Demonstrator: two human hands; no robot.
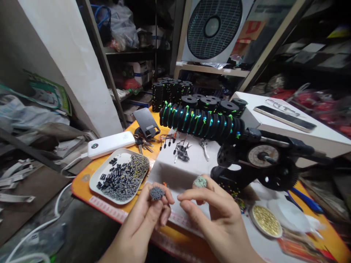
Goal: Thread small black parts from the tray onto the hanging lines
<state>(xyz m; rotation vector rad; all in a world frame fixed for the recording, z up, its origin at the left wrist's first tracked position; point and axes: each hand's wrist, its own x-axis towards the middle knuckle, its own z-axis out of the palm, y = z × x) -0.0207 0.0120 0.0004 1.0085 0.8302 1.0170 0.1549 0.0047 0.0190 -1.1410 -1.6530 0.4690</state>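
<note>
1. Clamped on the gray bundle (157,193) at nine o'clock: left hand (148,210); right hand (219,208), at three, holds the pale green cluster (200,182), thumb and forefinger tips slightly apart.
2. Black roller (203,122): one o'clock.
3. Tray (102,167): ten o'clock.
4. Gray bundle: apparently being handled piecewise; next move calls for delicate pinching.

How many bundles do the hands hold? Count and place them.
2: a grey bundle in the left hand, a pale green bundle in the right hand. More may be hidden.
</note>
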